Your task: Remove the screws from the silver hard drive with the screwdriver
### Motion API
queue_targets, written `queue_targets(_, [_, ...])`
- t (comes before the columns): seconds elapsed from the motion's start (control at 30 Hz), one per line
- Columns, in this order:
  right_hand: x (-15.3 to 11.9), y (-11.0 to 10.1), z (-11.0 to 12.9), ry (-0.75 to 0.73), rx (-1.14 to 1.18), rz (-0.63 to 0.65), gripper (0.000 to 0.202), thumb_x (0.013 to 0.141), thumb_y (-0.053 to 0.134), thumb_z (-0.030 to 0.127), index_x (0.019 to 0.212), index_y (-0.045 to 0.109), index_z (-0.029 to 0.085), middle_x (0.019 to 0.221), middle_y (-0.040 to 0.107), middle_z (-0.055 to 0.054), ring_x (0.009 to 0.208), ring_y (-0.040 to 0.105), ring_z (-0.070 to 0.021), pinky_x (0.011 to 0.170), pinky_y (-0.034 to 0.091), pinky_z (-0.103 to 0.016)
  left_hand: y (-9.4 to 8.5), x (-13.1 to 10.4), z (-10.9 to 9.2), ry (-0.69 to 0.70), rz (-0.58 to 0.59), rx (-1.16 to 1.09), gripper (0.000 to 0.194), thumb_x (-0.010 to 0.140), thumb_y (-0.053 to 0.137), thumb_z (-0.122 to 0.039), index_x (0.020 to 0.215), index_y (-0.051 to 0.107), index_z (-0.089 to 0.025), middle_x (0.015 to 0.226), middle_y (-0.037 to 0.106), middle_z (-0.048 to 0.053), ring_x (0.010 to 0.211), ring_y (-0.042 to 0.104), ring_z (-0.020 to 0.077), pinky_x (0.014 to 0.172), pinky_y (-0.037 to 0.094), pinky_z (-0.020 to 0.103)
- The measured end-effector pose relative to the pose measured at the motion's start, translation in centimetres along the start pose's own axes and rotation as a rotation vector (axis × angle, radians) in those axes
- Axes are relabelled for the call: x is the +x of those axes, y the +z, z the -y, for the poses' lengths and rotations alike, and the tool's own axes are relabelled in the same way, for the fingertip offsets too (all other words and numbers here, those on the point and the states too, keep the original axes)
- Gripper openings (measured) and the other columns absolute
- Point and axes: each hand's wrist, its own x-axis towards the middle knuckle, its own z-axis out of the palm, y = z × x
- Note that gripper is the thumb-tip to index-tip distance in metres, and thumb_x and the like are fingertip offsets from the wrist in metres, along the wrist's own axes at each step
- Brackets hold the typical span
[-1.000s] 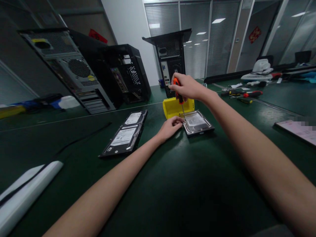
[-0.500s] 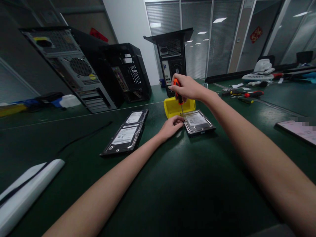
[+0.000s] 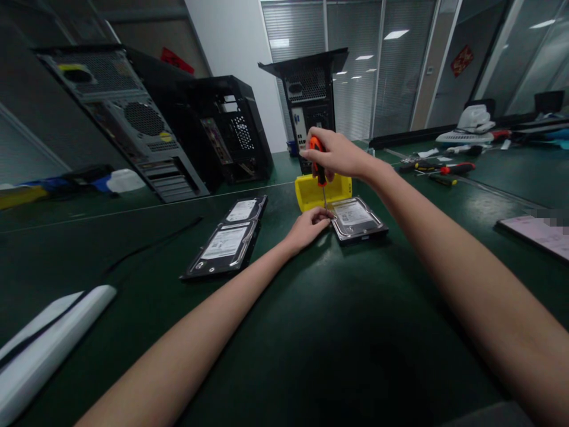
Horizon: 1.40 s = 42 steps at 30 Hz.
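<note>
My right hand (image 3: pixel 331 153) is wrapped round the orange and black handle of a screwdriver (image 3: pixel 317 160), its shaft pointing down. The screwdriver's tip is beside my left fingertips, near the left edge of a hard drive (image 3: pixel 358 218) that lies label up on the table. My left hand (image 3: pixel 307 230) rests low against that edge, thumb and fingers drawn together; whatever they may pinch is too small to make out. Directly behind the drive sits a yellow open case (image 3: pixel 309 193), partly hidden by my right hand and the screwdriver.
Two more hard drives (image 3: pixel 242 210) (image 3: pixel 224 244) lie end to end on the left of the green table (image 3: pixel 338 332). Computer cases (image 3: pixel 149 118) (image 3: pixel 246 127) (image 3: pixel 309 89) stand behind. Pliers (image 3: pixel 457 169) and other tools are at the right, a pink-topped flat object (image 3: pixel 533 234) nearer.
My right hand and the screwdriver have shifted slightly left. The tip has moved from the drive's corner toward my left fingertips. My left hand and the drive have hardly moved.
</note>
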Motion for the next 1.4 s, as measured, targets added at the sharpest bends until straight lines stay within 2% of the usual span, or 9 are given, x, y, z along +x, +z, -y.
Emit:
queue_targets(0.27, [-0.1, -0.3, -0.1, 0.041, -0.009, -0.009, 0.020, 0.087, 0.047, 0.034, 0.093, 0.046, 0.015, 0.076, 0.061, -0.005, 0.047, 0.056, -0.0105, 0.043, 0.048, -0.026, -0.5, 0.0, 0.0, -0.031, -0.040, 0.006, 0.024, 0.081, 0.055, -0.027, 0.098, 0.063, -0.012, 0.095, 0.067, 0.007, 0.085, 0.060, 0.0160, 0.080, 0.047, 0.029])
queue_targets(0.33, [-0.2, -0.5, 0.0, 0.045, -0.022, -0.016, 0.019, 0.087, 0.047, 0.032, 0.093, 0.046, 0.015, 0.076, 0.061, -0.005, 0.048, 0.056, -0.0102, 0.044, 0.049, -0.025, -1.1, 0.1, -0.1, -0.045, 0.019, 0.012, 0.024, 0.079, 0.057, -0.029, 0.095, 0.064, -0.013, 0.092, 0.067, 0.006, 0.082, 0.060, 0.0157, 0.076, 0.047, 0.028])
queue_targets(0.43, [-0.3, -0.9, 0.2, 0.053, -0.043, -0.025, 0.016, 0.088, 0.046, 0.029, 0.095, 0.046, 0.014, 0.075, 0.062, -0.005, 0.049, 0.056, -0.0094, 0.047, 0.050, -0.025, -1.9, 0.1, -0.5, -0.029, 0.239, 0.055, 0.026, 0.077, 0.060, -0.031, 0.095, 0.067, -0.014, 0.088, 0.067, 0.005, 0.079, 0.060, 0.0153, 0.072, 0.047, 0.026])
queue_targets(0.67, [-0.4, -1.2, 0.6, 0.045, -0.067, -0.002, 0.018, 0.088, 0.046, 0.027, 0.098, 0.048, 0.013, 0.078, 0.062, -0.007, 0.050, 0.057, -0.0110, 0.051, 0.052, -0.030, -2.9, -0.4, -1.5, 0.094, 0.287, 0.163, 0.024, 0.079, 0.059, -0.029, 0.096, 0.069, -0.016, 0.092, 0.069, 0.006, 0.081, 0.062, 0.0159, 0.073, 0.046, 0.026])
queue_targets(0.83, [-0.3, -1.3, 0.6, 0.068, -0.091, 0.013, 0.021, 0.088, 0.045, 0.027, 0.102, 0.049, 0.012, 0.076, 0.061, -0.005, 0.055, 0.060, -0.0125, 0.056, 0.054, -0.033, -3.1, -1.1, -1.7, 0.179, 0.242, 0.237, 0.023, 0.082, 0.060, -0.033, 0.097, 0.071, -0.020, 0.097, 0.068, 0.005, 0.085, 0.061, 0.0167, 0.076, 0.045, 0.028])
queue_targets(1.03, [-0.2, -1.2, 0.2, 0.050, -0.089, 0.028, 0.025, 0.087, 0.048, 0.033, 0.101, 0.050, 0.012, 0.077, 0.060, -0.007, 0.052, 0.059, -0.0133, 0.054, 0.053, -0.034, -2.2, -1.9, -1.0, 0.328, 0.135, 0.371, 0.021, 0.087, 0.055, -0.031, 0.095, 0.072, -0.022, 0.095, 0.064, 0.006, 0.087, 0.059, 0.0166, 0.081, 0.045, 0.029])
queue_targets(1.17, [-0.3, -1.3, 0.2, 0.047, -0.089, 0.026, 0.025, 0.087, 0.048, 0.034, 0.100, 0.050, 0.012, 0.076, 0.060, -0.007, 0.052, 0.059, -0.0134, 0.053, 0.053, -0.034, -2.3, -2.1, -0.9, 0.352, 0.092, 0.450, 0.023, 0.089, 0.052, -0.030, 0.097, 0.071, -0.020, 0.094, 0.063, 0.006, 0.089, 0.059, 0.0173, 0.082, 0.045, 0.030])
queue_targets(1.33, [-0.5, -1.6, 0.6, 0.051, -0.123, 0.012, 0.024, 0.087, 0.049, 0.032, 0.100, 0.052, 0.012, 0.079, 0.060, -0.007, 0.062, 0.061, -0.0153, 0.059, 0.054, -0.033, -2.4, -1.5, -1.5, 0.357, -0.115, 0.476, 0.024, 0.091, 0.050, -0.030, 0.101, 0.069, -0.019, 0.096, 0.062, 0.007, 0.090, 0.057, 0.0177, 0.082, 0.045, 0.030])
queue_targets(1.4, [-0.5, -1.6, 0.6, 0.055, -0.116, 0.023, 0.023, 0.087, 0.049, 0.033, 0.099, 0.051, 0.013, 0.078, 0.060, -0.007, 0.060, 0.061, -0.0148, 0.058, 0.053, -0.033, -2.0, -1.3, -1.6, 0.400, -0.092, 0.524, 0.025, 0.091, 0.049, -0.029, 0.101, 0.069, -0.018, 0.096, 0.061, 0.007, 0.091, 0.057, 0.0179, 0.081, 0.045, 0.030])
